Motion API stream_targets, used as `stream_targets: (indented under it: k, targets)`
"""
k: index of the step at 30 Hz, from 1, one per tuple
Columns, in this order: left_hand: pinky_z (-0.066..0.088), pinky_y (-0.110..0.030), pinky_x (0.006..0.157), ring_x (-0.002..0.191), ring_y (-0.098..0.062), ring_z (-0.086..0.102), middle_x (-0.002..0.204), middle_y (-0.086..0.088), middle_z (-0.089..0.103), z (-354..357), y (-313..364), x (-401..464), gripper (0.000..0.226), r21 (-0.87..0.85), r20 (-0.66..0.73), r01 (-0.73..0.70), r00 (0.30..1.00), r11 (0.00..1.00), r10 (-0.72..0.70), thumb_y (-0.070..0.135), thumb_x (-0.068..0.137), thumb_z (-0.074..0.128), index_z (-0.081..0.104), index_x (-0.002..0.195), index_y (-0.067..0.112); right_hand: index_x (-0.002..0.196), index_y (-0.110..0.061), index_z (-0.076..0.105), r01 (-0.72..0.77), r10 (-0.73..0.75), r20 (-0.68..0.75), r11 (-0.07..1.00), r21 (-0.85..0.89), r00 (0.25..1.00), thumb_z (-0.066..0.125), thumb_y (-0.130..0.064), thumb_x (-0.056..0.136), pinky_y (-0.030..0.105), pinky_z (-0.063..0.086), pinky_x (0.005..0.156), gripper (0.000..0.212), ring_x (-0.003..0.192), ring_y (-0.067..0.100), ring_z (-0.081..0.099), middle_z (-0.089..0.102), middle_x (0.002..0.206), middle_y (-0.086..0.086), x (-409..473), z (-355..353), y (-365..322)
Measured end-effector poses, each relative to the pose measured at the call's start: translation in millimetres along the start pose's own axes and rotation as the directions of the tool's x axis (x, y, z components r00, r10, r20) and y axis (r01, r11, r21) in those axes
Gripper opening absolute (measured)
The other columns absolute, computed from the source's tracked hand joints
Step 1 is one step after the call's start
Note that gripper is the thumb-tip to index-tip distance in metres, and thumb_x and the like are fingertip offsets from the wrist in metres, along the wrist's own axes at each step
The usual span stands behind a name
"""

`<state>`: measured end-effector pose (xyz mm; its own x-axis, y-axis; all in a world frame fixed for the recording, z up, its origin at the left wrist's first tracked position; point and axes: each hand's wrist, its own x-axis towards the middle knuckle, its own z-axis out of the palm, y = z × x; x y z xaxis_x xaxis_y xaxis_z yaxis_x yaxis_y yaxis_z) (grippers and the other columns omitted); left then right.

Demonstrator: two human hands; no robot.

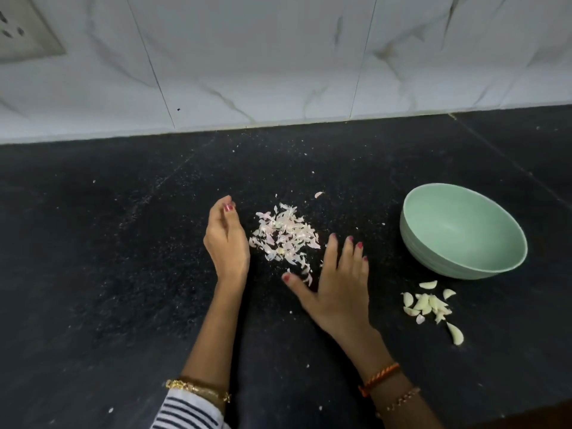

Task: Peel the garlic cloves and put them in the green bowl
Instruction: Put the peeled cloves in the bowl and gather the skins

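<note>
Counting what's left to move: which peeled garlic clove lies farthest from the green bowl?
The lone clove nearest the camera, lying apart below the main cluster.

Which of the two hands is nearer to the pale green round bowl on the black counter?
The right hand. It lies flat on the counter, to the left of the pale green round bowl. The left hand is farther left, beyond the pile of garlic skins.

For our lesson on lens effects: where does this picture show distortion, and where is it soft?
Head view: the white marble-tiled wall meets the black stone counter in a bowed line, a wide-angle effect; the wall socket at the top left corner is blurred; the pale green bowl stays sharp.
</note>
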<state>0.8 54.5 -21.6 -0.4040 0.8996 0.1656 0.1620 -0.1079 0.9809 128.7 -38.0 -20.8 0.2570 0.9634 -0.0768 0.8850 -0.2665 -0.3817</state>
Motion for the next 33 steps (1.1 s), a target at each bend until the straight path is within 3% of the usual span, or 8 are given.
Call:
stream_targets:
  k: [5, 9, 13, 15, 17, 19, 27, 33]
  targets:
    - [0.034, 0.002, 0.079, 0.101, -0.005, 0.055, 0.113, -0.004, 0.064, -2, 2, 0, 0.026, -0.006, -0.048, -0.023, 0.999, 1.000, 0.022, 0.018, 0.098, 0.041, 0.059, 0.115, 0.011, 0.146, -0.012, -0.011, 0.112, -0.112, -0.018, 0.994, 0.004, 0.994, 0.042, -0.076, 0.073, 0.041, -0.007, 0.113, 0.111, 0.141, 0.030, -0.010, -0.012, 0.153, 0.019, 24, 11, -33]
    - [0.034, 0.002, 0.076, 0.091, 0.002, 0.055, 0.111, -0.003, 0.064, -2, 4, -1, 0.025, -0.017, -0.076, -0.041, 0.996, 0.999, 0.040, 0.017, 0.097, 0.042, 0.059, 0.114, 0.010, 0.147, -0.016, -0.002, 0.207, -0.207, 0.023, 0.978, -0.001, 0.978, 0.044, -0.064, 0.083, 0.043, -0.004, 0.114, 0.092, 0.141, 0.033, -0.006, -0.006, 0.154, 0.018, 62, 15, -53]
    - [0.034, 0.001, 0.073, 0.083, 0.007, 0.053, 0.108, -0.002, 0.063, -2, 3, 1, 0.026, 0.011, -0.070, -0.047, 0.996, 0.999, 0.048, 0.018, 0.098, 0.042, 0.059, 0.115, 0.009, 0.139, -0.011, 0.033, 0.371, -0.372, 0.003, 0.927, 0.049, 0.928, 0.043, -0.036, 0.095, 0.035, 0.014, 0.114, 0.051, 0.139, 0.029, 0.016, 0.024, 0.148, 0.014, 80, 17, -70]
    - [0.034, 0.001, 0.071, 0.079, 0.012, 0.054, 0.103, 0.001, 0.063, -2, 2, 3, 0.026, 0.011, -0.071, -0.039, 0.997, 0.999, 0.040, 0.018, 0.098, 0.042, 0.059, 0.115, 0.008, 0.126, -0.008, 0.048, 0.436, -0.435, -0.037, 0.895, 0.090, 0.900, 0.044, -0.017, 0.095, 0.029, 0.030, 0.102, 0.032, 0.127, 0.024, 0.036, 0.043, 0.134, 0.010, 77, 19, -71]
    - [0.034, 0.002, 0.069, 0.073, 0.021, 0.051, 0.097, 0.004, 0.061, -1, 2, 3, 0.025, 0.014, -0.064, -0.037, 0.997, 0.999, 0.038, 0.017, 0.098, 0.042, 0.059, 0.114, 0.008, 0.119, -0.007, 0.053, 0.450, -0.447, -0.052, 0.888, 0.100, 0.893, 0.046, 0.000, 0.090, 0.029, 0.038, 0.092, 0.030, 0.115, 0.022, 0.047, 0.049, 0.125, 0.007, 73, 19, -66]
    - [0.033, 0.002, 0.067, 0.070, 0.023, 0.049, 0.091, 0.009, 0.059, 0, 2, 3, 0.025, 0.011, -0.059, -0.039, 0.997, 0.999, 0.039, 0.016, 0.097, 0.042, 0.058, 0.113, 0.007, 0.118, -0.007, 0.056, 0.438, -0.433, -0.063, 0.888, 0.142, 0.899, 0.047, 0.009, 0.084, 0.031, 0.042, 0.093, 0.039, 0.113, 0.024, 0.051, 0.052, 0.125, 0.006, 69, 17, -60]
    - [0.034, 0.000, 0.064, 0.067, 0.021, 0.049, 0.078, 0.021, 0.051, 0, 4, -1, 0.025, 0.067, -0.015, -0.084, 0.996, 0.994, 0.085, 0.015, 0.097, 0.043, 0.057, 0.114, 0.006, 0.126, -0.008, 0.055, 0.419, -0.413, -0.072, 0.890, 0.179, 0.908, 0.045, 0.017, 0.080, 0.024, 0.030, 0.106, 0.053, 0.128, 0.019, 0.042, 0.047, 0.138, 0.004, 59, 12, -48]
    - [0.033, 0.003, 0.067, 0.078, 0.004, 0.051, 0.107, -0.002, 0.063, -8, 9, -26, 0.024, 0.038, -0.015, -0.051, 0.999, 0.998, 0.052, 0.017, 0.097, 0.044, 0.058, 0.114, 0.008, 0.132, -0.009, 0.048, 0.383, -0.387, -0.054, 0.870, 0.311, 0.921, 0.050, -0.009, 0.091, 0.023, 0.016, 0.110, 0.041, 0.137, 0.022, 0.023, 0.032, 0.147, 0.009, 58, 4, -42]
